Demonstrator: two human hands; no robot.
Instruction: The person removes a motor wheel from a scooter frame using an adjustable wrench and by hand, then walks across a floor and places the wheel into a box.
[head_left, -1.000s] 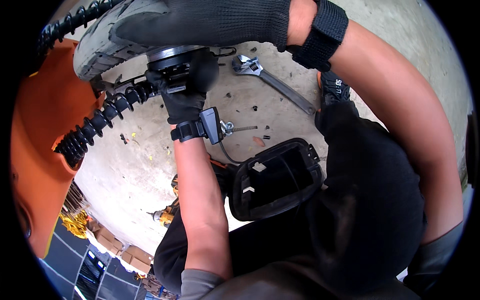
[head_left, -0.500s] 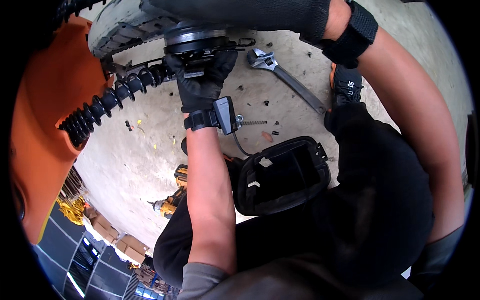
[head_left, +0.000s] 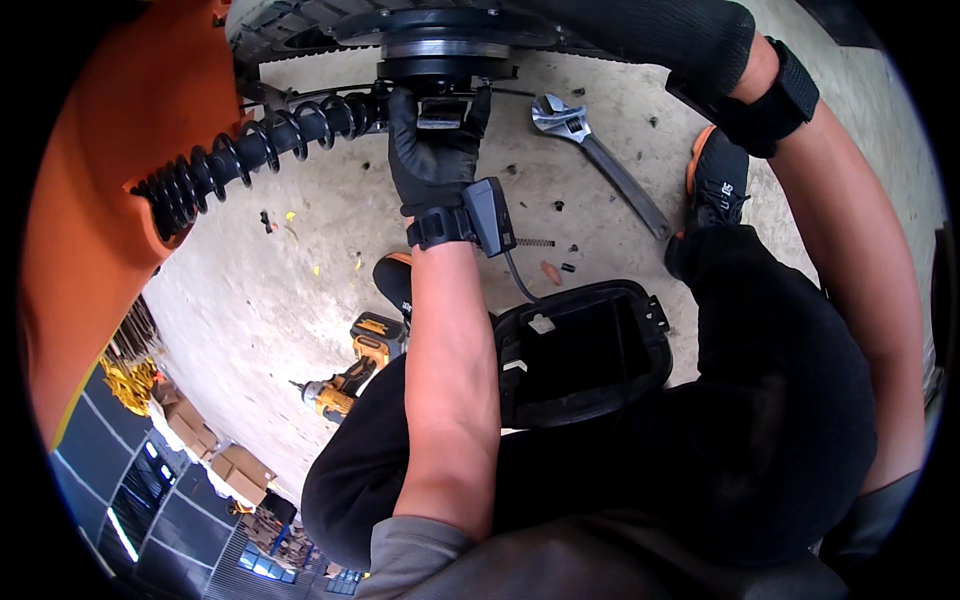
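Observation:
A wheel lies with its grey tyre (head_left: pixel 275 45) across the top, and a round metal hub (head_left: pixel 445 50) faces down toward me. My left hand (head_left: pixel 435 160), in a black glove, is closed from below around a small metal block (head_left: pixel 443 114) under the hub, thumb and fingers on either side of it. My right hand (head_left: pixel 660 40), also gloved in black, reaches over along the wheel's far right side; its fingers are hidden. A black coil-spring shock absorber (head_left: pixel 265 147) runs from the hub's left to an orange body panel (head_left: pixel 110 190).
On the concrete floor lie an adjustable wrench (head_left: pixel 610 165), a thin spring (head_left: pixel 535 242) and scattered small black bits. A black open bin (head_left: pixel 590 405) stands between my legs. A yellow cordless drill (head_left: pixel 360 365) lies by my left knee; cardboard boxes (head_left: pixel 240 470) are at lower left.
The view has shifted, so the wheel, wrench and bin sit farther right. My left hand stays at the hub, its fingers now more upright around the metal block. More of the drill shows.

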